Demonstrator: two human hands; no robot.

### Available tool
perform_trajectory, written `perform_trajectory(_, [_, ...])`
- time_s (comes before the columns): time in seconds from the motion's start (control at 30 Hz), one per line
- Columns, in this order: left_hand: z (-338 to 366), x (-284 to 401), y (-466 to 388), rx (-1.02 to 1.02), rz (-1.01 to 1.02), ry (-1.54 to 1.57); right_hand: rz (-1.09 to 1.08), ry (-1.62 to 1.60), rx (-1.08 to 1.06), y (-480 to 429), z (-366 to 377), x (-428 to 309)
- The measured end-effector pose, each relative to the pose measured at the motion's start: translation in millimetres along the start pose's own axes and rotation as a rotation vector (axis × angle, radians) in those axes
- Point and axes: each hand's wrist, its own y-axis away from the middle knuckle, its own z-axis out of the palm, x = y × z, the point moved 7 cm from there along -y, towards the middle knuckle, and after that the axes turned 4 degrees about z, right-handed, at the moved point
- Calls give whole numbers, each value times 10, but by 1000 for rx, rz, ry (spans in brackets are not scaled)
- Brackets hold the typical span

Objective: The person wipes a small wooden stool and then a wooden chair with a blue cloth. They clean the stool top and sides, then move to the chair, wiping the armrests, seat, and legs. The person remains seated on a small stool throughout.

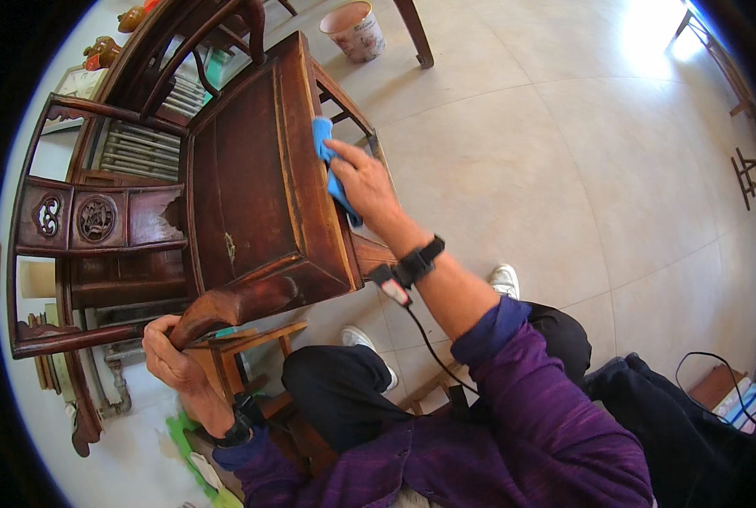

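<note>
Before me stands a dark reddish-brown wooden armchair (244,171) with worn edges and a carved back splat (98,219). My right hand (362,181) presses a folded blue cloth (324,143) against the front edge of the chair seat, with part of the cloth hanging below the fingers. A strapped device with a cable sits on the right wrist. My left hand (171,359) grips the curved end of the near armrest (210,311). A pale scuffed spot (231,247) shows on the seat panel.
A patterned waste bin (354,32) stands on the tiled floor (498,178) past the chair. Under the near armrest is a small wooden stool (244,349). Behind the chair are a radiator (140,149) and a wooden cabinet (114,276). Dark fabric (657,413) lies at my right.
</note>
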Motion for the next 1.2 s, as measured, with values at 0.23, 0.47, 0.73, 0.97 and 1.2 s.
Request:
perform_trajectory(0.23, [6, 44, -15, -63, 36, -11, 62, -21, -38, -623, 84, -8])
perform_trajectory(0.47, [4, -19, 3, -58, 25, -29, 52, 36, 3, 260, 3, -34])
perform_trajectory(0.73, [8, -5, -2, -45, 77, -56, -7, 80, 15, 1458, -75, -226])
perform_trajectory(0.97, [-1, -6, -10, -26, 97, -84, -79, 88, 62, 1716, -23, -338])
perform_trajectory(1.2, [-3, 76, 12, -8, 109, -132, -135, 119, 66, 1189, -14, -334])
